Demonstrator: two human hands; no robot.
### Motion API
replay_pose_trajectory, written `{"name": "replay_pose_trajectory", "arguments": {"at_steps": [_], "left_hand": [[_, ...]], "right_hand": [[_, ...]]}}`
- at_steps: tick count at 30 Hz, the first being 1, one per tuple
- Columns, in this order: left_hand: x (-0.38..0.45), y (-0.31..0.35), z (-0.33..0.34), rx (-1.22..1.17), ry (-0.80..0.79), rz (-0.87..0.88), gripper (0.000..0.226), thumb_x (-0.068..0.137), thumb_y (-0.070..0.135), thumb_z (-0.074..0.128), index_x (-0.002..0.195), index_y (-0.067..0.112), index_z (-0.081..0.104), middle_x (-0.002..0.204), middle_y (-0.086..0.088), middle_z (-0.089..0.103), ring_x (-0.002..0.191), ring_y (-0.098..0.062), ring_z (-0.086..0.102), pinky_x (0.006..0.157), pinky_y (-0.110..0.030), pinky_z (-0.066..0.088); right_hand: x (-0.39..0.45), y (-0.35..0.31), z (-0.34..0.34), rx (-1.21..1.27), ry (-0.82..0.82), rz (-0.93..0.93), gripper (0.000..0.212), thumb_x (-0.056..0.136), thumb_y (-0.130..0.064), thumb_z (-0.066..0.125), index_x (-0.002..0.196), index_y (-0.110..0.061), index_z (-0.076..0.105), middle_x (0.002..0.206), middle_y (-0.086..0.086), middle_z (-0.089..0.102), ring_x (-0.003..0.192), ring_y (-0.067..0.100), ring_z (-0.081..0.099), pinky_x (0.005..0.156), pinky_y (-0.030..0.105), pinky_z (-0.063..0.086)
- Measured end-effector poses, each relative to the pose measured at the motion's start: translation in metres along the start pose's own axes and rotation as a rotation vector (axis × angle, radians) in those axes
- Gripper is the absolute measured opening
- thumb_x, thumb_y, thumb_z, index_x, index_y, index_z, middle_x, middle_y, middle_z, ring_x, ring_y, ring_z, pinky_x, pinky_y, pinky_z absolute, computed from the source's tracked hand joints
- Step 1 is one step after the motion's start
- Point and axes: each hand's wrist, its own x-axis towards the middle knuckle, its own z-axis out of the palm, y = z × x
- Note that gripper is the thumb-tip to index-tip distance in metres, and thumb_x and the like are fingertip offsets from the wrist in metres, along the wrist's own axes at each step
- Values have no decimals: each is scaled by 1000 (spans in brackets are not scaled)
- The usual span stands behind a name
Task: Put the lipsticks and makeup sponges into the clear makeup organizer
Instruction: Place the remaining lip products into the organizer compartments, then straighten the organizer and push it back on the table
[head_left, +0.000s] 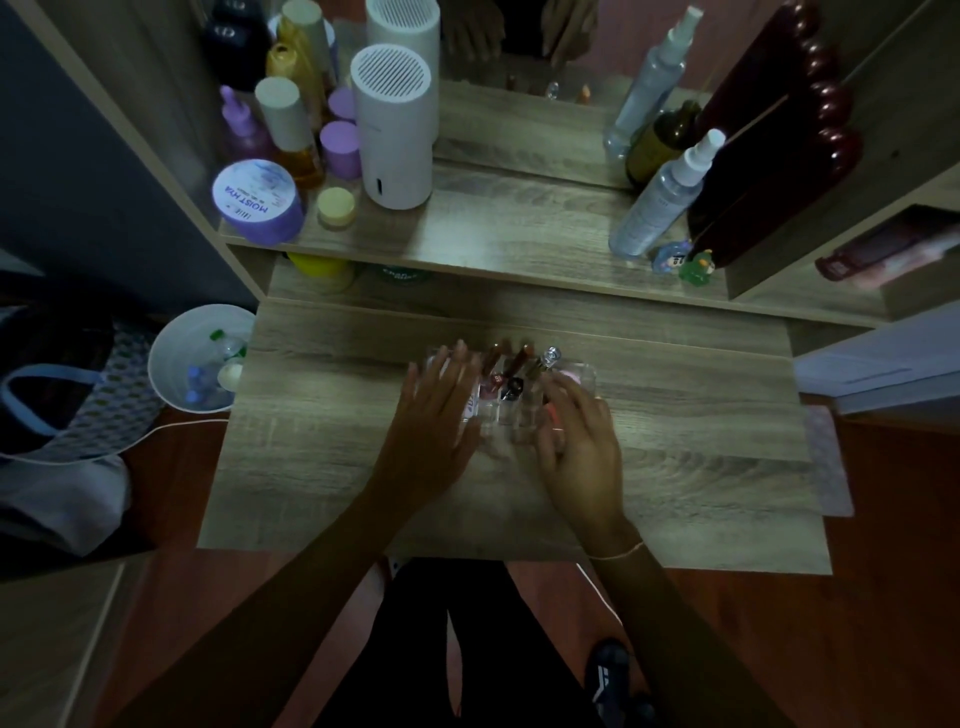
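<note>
At the middle left of the frame a white bin (200, 358) stood beside the table (675, 457). Near centre, the left hand (434, 415) lay flat and released against the left side of the clear organizer (584, 375). Several lipsticks (519, 358) already stood upright inside it, with something pink, perhaps a sponge (574, 374), at its right end. The right hand (582, 431) touched the right side; its grip was too blurred to tell. Judging by the bare table, little seemed left.
</note>
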Motion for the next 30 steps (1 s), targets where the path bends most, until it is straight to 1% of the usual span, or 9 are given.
{"name": "replay_pose_trajectory", "arguments": {"at_steps": [2, 5, 9, 12, 15, 17, 22, 27, 30], "left_hand": [[-4, -11, -3, -111, 59, -107, 55, 95, 34, 31, 142, 5, 30, 152, -20, 26, 142, -28, 15, 115, -50, 10], [-10, -31, -6, -272, 174, -314, 48, 96, 26, 38, 140, 6, 37, 150, -16, 34, 140, -27, 26, 114, -46, 19], [-14, -45, 1, -295, 240, -453, 43, 94, 10, 48, 137, 6, 42, 142, -16, 44, 129, -27, 38, 105, -36, 29], [-22, -45, 15, -288, 166, -494, 39, 95, 11, 46, 133, 1, 45, 136, -20, 50, 126, -32, 42, 104, -37, 32], [-28, -41, 26, -262, 90, -463, 38, 92, 16, 45, 122, -5, 54, 123, -26, 58, 114, -39, 52, 100, -46, 39], [-31, -39, 32, -249, 75, -437, 35, 92, 15, 47, 120, -5, 56, 120, -26, 60, 111, -40, 54, 99, -50, 41], [-33, -37, 42, -250, 40, -441, 37, 97, 15, 48, 131, 2, 49, 134, -19, 54, 128, -35, 42, 110, -50, 31], [-34, -36, 43, -253, 63, -465, 35, 94, 13, 51, 128, 6, 52, 131, -18, 56, 129, -35, 39, 107, -51, 33], [-31, -32, 42, -236, 83, -487, 34, 91, 11, 56, 125, 8, 55, 128, -21, 57, 127, -36, 41, 107, -56, 34]], "right_hand": [[-3, 12, -10, 104, 124, 111, 29, 97, -23, 47, 123, -18, 58, 122, 3, 63, 110, 17, 57, 92, 25, 44], [-7, 36, -18, 263, 251, 412, 21, 97, -19, 53, 115, -25, 62, 111, -7, 63, 97, 14, 62, 80, 32, 53], [-9, 73, -12, 375, 59, 692, 21, 94, -17, 58, 113, -13, 67, 109, 7, 70, 97, 20, 65, 87, 35, 54], [-11, 83, 0, 447, -48, 726, 23, 92, -18, 62, 112, -9, 68, 104, 10, 72, 93, 22, 67, 80, 21, 52], [-13, 84, 11, 476, -71, 767, 21, 91, -11, 62, 110, -3, 69, 102, 17, 72, 94, 30, 68, 88, 42, 54], [-14, 85, 16, 481, -53, 785, 19, 90, -7, 62, 106, 0, 70, 98, 19, 72, 89, 28, 66, 87, 46, 53], [-17, 88, 20, 469, -38, 751, 20, 89, -7, 63, 105, 2, 71, 89, 14, 70, 81, 19, 62, 70, 22, 51], [-19, 82, 22, 466, -15, 748, 23, 90, -11, 63, 110, -2, 69, 101, 20, 73, 87, 18, 64, 81, 30, 52], [-19, 81, 22, 442, 33, 730, 24, 90, -10, 63, 111, -2, 69, 105, 14, 72, 93, 16, 64, 80, 11, 47]]}}
